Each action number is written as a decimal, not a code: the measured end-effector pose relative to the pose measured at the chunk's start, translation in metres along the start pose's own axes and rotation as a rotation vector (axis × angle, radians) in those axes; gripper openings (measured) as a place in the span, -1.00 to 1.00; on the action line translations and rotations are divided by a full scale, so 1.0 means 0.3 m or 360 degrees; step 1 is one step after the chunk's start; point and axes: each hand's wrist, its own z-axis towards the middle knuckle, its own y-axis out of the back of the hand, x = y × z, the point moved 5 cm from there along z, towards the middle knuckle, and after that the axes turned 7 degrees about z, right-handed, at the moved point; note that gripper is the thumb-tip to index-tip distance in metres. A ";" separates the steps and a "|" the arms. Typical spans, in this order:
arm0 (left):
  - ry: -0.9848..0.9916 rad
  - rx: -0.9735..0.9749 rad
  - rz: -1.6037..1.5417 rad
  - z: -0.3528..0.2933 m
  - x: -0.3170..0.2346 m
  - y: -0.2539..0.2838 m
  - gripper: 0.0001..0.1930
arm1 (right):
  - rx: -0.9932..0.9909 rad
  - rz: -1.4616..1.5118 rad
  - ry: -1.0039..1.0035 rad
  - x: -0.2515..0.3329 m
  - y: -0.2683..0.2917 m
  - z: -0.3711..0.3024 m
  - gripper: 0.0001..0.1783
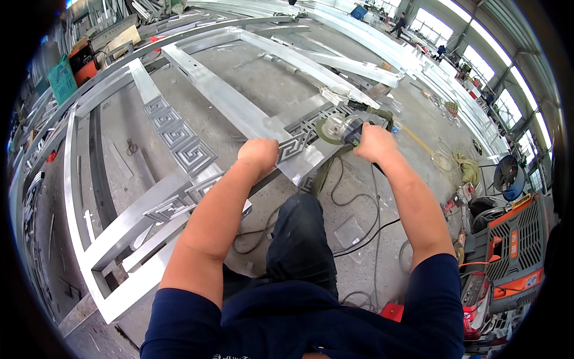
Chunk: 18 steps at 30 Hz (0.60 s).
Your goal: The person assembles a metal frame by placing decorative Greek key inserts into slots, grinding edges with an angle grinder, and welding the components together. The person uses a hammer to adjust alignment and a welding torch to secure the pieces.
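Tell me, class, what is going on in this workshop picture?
A person stands over a large metal gate frame lying flat. The right hand grips an angle grinder, its disc at the frame's patterned fretwork panel. The left hand presses on the frame beside it. Cables trail across the concrete floor.

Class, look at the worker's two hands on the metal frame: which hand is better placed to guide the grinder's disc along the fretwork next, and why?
Probably the right hand: it grips the angle grinder, disc by the fretwork panel. The left hand rests on the frame.
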 end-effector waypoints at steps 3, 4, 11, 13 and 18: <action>0.0009 0.0012 -0.0017 -0.006 -0.006 0.012 -0.66 | 0.0034 0.0006 0.0041 0.016 -0.029 0.009 -0.50; 0.0014 0.0016 -0.0028 -0.007 -0.010 0.016 -0.66 | 0.0039 0.0016 0.0043 0.019 -0.039 0.012 -0.50; 0.0015 0.0046 -0.0005 -0.006 -0.008 0.018 -0.67 | 0.0045 0.0014 0.0059 0.045 -0.041 0.029 -0.56; 0.0016 0.0053 0.0009 -0.002 -0.001 0.013 -0.67 | 0.0041 0.0002 0.0067 0.048 -0.040 0.033 -0.59; 0.0022 0.0058 -0.0015 -0.004 -0.008 0.015 -0.66 | 0.0059 -0.0026 0.0055 0.038 -0.035 0.043 -0.61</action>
